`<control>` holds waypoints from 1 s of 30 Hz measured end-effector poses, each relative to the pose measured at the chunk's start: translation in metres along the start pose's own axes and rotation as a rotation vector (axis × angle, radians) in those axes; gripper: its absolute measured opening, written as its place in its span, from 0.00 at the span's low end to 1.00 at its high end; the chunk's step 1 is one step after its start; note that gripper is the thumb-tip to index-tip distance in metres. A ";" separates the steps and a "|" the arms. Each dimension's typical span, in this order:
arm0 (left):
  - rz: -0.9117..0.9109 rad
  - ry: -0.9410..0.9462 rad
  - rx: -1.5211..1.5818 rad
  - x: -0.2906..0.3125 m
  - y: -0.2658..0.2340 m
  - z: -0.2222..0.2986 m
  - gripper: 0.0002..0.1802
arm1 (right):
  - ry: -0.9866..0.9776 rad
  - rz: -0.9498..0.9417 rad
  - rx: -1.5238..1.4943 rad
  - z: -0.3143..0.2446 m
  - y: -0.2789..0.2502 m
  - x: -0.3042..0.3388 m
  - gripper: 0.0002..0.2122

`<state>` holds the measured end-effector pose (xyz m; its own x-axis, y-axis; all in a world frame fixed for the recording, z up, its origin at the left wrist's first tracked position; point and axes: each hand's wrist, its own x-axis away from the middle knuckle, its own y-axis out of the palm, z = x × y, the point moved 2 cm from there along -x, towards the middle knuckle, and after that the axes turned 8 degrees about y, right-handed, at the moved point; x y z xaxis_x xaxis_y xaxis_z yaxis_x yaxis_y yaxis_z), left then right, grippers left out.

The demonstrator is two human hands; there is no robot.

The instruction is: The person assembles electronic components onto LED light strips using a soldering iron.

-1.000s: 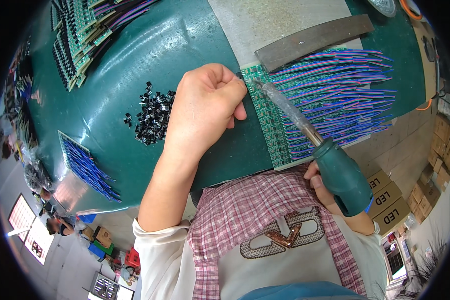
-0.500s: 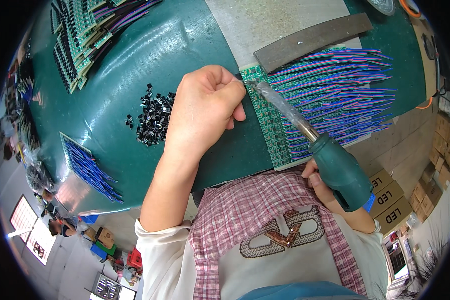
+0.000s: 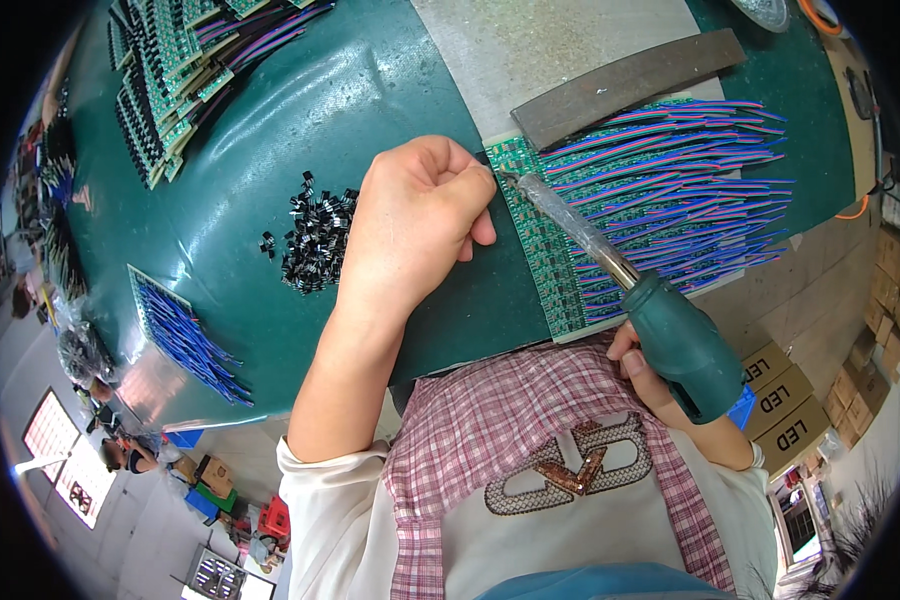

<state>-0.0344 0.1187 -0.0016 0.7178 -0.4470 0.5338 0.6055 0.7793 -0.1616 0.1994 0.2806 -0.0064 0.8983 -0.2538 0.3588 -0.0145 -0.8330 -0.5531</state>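
Observation:
My left hand [image 3: 417, 215] is closed in a pinch at the left edge of a green circuit board panel [image 3: 553, 285]. What its fingertips hold is hidden. The tip of a soldering iron [image 3: 582, 232] with a dark green handle meets the board beside these fingers. Many blue, red and black wires [image 3: 670, 200] run rightward from the panel. My right hand [image 3: 638, 362] is below the handle, near the panel's front edge. Its fingers are curled, and the handle covers part of it; I cannot make out what they hold. Left of my left wrist lies a pile of small black components [image 3: 317, 240].
A dark curved bar [image 3: 625, 88] rests across the panel's far edge, over a grey sheet [image 3: 560, 40]. Stacked boards [image 3: 175, 90] stand at the far left. A small board with blue wires [image 3: 185, 335] lies at the near left. Cardboard boxes [image 3: 785, 410] stand at the right.
The view has shifted slightly, so the table things appear a little further right. My left hand and the iron remain together at the panel's edge; both hands keep their closed poses.

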 end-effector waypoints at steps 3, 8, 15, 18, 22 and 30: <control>0.003 -0.003 -0.013 0.000 0.000 0.000 0.09 | 0.142 -0.001 -0.186 -0.003 0.001 0.000 0.09; 0.008 -0.006 -0.012 0.001 -0.001 -0.001 0.09 | 0.188 -0.088 -0.352 -0.008 -0.005 -0.003 0.06; 0.004 0.026 -0.042 0.001 -0.001 -0.004 0.09 | 0.081 -0.170 -0.472 -0.011 -0.008 -0.006 0.13; 0.000 0.061 -0.062 0.000 0.000 -0.006 0.08 | 0.159 -0.142 -0.517 -0.015 -0.010 -0.004 0.10; 0.062 0.235 -0.199 0.009 0.002 -0.007 0.11 | 0.197 -0.113 -0.545 -0.023 -0.011 -0.002 0.06; 0.642 0.355 -0.587 0.027 -0.080 -0.013 0.09 | 0.179 -0.045 -0.613 -0.022 -0.008 0.000 0.14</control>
<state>-0.0593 0.0382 0.0148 0.9788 -0.1919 -0.0716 0.0643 0.6199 -0.7820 0.1893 0.2761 0.0142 0.8173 -0.2460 0.5210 -0.2746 -0.9613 -0.0231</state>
